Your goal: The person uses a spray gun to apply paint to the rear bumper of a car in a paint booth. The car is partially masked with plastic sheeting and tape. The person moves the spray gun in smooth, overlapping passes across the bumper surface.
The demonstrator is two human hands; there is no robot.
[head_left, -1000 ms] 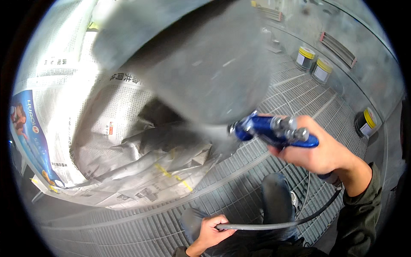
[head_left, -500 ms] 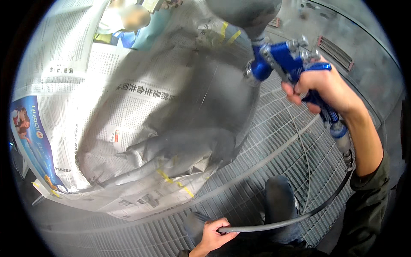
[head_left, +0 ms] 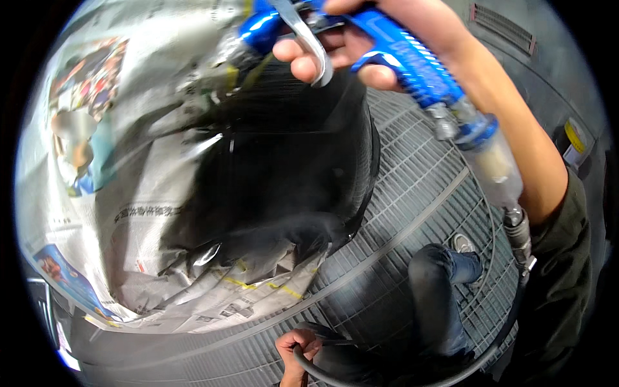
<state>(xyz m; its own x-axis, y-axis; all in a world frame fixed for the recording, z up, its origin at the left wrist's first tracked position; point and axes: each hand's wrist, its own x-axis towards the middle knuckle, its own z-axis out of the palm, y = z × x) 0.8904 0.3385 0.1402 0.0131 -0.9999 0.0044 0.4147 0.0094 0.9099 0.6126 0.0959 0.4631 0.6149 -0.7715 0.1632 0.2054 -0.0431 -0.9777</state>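
My right hand is closed round the ribbed handle of a blue spray gun. Its fingers reach to the silver trigger, and the nozzle at the gun's left end is smeared by motion. A clear cylinder hangs below the handle, joined to a dark air hose. Low in the picture, my left hand grips a loop of that hose. Below the nozzle lies a glossy black curved panel. Wrinkled newspaper masks its left and near sides, fixed with yellow tape.
Metal grating forms the floor beside the panel. My jeans-clad leg stands on it near the hose. A thin cable runs over the grating. To the far right are a slotted vent and a container with a yellow rim.
My right hand has carried the spray gun left and upward across the panel. The panel looks darker and glossier. My left hand has shifted slightly left with the hose, and my leg has moved.
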